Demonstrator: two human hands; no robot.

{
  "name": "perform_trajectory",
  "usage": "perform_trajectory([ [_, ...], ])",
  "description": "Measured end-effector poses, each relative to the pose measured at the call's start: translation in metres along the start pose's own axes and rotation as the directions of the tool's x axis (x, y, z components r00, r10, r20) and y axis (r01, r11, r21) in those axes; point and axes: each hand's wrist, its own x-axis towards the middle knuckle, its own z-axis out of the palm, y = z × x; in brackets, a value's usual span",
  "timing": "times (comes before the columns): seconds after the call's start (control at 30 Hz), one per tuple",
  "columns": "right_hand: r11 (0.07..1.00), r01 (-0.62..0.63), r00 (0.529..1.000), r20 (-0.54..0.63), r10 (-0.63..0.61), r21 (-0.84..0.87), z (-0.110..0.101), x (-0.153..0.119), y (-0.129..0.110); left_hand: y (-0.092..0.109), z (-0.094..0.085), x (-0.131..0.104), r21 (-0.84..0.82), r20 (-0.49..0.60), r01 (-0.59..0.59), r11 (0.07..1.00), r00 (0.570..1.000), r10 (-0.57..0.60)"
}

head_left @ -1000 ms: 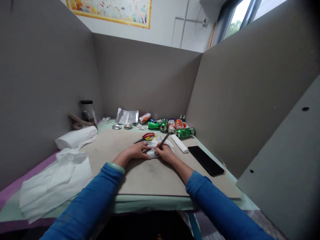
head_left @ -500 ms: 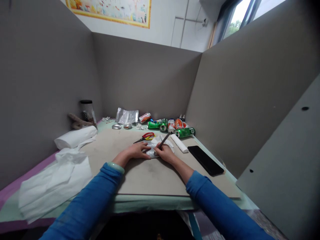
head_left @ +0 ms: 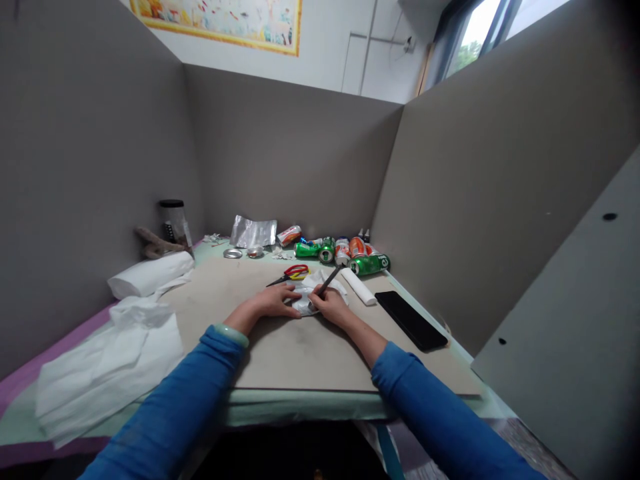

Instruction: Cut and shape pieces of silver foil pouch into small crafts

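Observation:
My right hand (head_left: 331, 307) is closed round a slender dark pen-like tool (head_left: 330, 280), held at a slant with its upper end leaning away to the right. Its lower tip is at a small silvery sheet (head_left: 303, 305), though the exact contact is too small to make out. White crumpled tissue (head_left: 316, 281) lies around and behind the sheet. My left hand (head_left: 274, 302) rests on the board, thumb and fingers apart, fingertips at the sheet's left edge. Just beyond the fingers lie scissors (head_left: 295, 272) with red and yellow handles.
Several crushed drink cans (head_left: 369, 265) lie at the back right. To the right are a white bar (head_left: 358, 287) and a black phone-like slab (head_left: 411, 321). A paper roll (head_left: 151, 275), loose tissue (head_left: 113, 367) and a lidded jar (head_left: 176, 223) occupy the left. Grey panels (head_left: 295, 153) enclose the table.
The tool's upper end has shifted very slightly, and my right fingers with it. My left hand and the objects around stay where they were.

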Motion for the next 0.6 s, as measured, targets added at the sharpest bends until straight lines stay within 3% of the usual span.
perform_trajectory([
  [0.6,0.997,0.016,1.0,0.022,-0.015,-0.07,-0.0031,0.0003,-0.0074,0.0044,-0.003,-0.0028,0.002,0.02,0.013,1.0,1.0,-0.013],
])
